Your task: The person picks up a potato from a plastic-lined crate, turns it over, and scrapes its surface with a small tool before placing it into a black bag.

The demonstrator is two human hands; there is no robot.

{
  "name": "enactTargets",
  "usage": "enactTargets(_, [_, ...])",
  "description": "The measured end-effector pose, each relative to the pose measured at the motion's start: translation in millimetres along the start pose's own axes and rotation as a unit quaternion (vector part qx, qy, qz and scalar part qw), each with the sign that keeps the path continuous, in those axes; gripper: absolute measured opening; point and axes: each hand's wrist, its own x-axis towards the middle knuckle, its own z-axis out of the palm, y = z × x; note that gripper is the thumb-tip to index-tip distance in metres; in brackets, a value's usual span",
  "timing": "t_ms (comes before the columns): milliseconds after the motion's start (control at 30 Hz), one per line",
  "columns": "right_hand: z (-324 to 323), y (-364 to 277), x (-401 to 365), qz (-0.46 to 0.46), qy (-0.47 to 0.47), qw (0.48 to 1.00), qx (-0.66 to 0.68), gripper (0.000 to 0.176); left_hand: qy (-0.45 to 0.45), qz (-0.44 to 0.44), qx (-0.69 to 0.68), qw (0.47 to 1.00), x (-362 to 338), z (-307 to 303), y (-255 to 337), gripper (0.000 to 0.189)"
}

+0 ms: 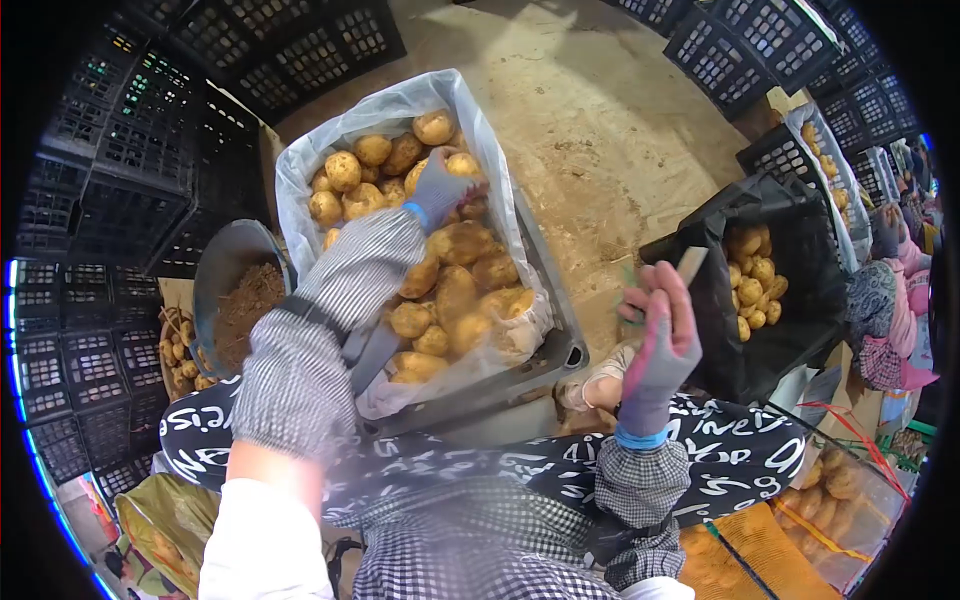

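Note:
My left hand [445,192], in a grey glove with reddish fingertips, reaches down onto the potatoes [455,300] in a crate lined with clear plastic [465,110]. Its fingers are partly hidden, so whether a potato is gripped cannot be told. My right hand [660,345], gloved in grey and pink, is raised to the right of that crate with its fingers bent. A flat pale strip [690,263], perhaps a blade, sticks out past these fingers. Something thin and green shows beside them. The potatoes are brownish yellow, some with dirt on them.
A black-lined crate [700,240] with smaller potatoes [757,290] stands at the right. At the left is a bucket [212,250] holding soil. Stacked black crates [130,190] rise behind it. An orange mesh sack [750,555] lies at lower right. Another person [890,310] is at the far right.

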Motion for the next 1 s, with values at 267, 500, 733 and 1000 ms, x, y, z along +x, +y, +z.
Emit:
enactTargets(267, [54.5,1.5,-37.5,0.18,-0.252,0.943,0.123,0.062,-0.207,0.169,-0.141,0.953,-194.6,8.4,24.8,0.085])
enactTargets(500, [45.9,1.6,-50.4,0.137,-0.308,0.929,0.152,0.072,-0.217,0.221,-0.09,0.947,-238.9,9.8,6.7,0.087])
enactTargets(733, [37.0,6.3,-51.5,0.194,-0.281,0.936,0.089,0.049,-0.19,0.082,-0.276,0.939,-249.1,14.5,-20.3,0.073])
enactTargets(1000, [46.3,19.3,-58.2,0.154,-0.275,0.949,0.025,0.05,-0.176,0.157,-0.188,0.953,-242.3,13.8,-34.8,0.063])
